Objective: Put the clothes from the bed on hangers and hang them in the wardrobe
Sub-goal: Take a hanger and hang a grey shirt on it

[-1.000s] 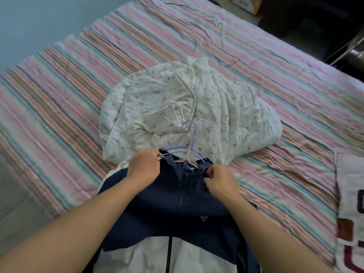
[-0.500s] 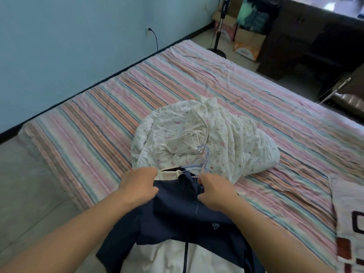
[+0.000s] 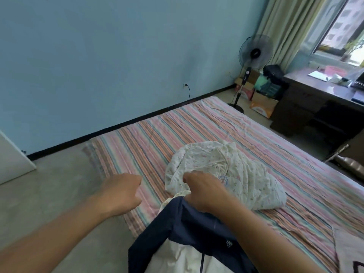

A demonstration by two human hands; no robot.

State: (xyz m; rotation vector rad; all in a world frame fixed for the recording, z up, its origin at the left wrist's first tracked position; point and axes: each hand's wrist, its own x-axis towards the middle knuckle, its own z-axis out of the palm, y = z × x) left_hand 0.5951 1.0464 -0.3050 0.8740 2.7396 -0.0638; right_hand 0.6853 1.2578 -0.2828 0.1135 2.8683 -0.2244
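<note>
A navy and white zip jacket (image 3: 183, 233) hangs from my right hand (image 3: 204, 191), which grips it at the collar above the near edge of the striped bed (image 3: 197, 127). My left hand (image 3: 120, 192) is off the jacket, to its left, fingers loosely curled and holding nothing. Just behind my right hand lies a crumpled white floral garment (image 3: 232, 170), with a bit of pale blue hanger (image 3: 223, 179) showing on it. Whether a hanger is inside the jacket is hidden by my hand.
A blue wall runs behind the bed, with a standing fan (image 3: 254, 54) and cardboard boxes (image 3: 264, 107) in the far corner. A dark desk (image 3: 319, 99) stands under the window at right. Another printed white cloth (image 3: 352, 261) lies at the bed's lower right. Grey floor (image 3: 49, 194) lies left.
My left hand has let go of the jacket collar and moved out to the left. My right hand keeps its hold. My head has tilted up, showing the wall, fan and desk.
</note>
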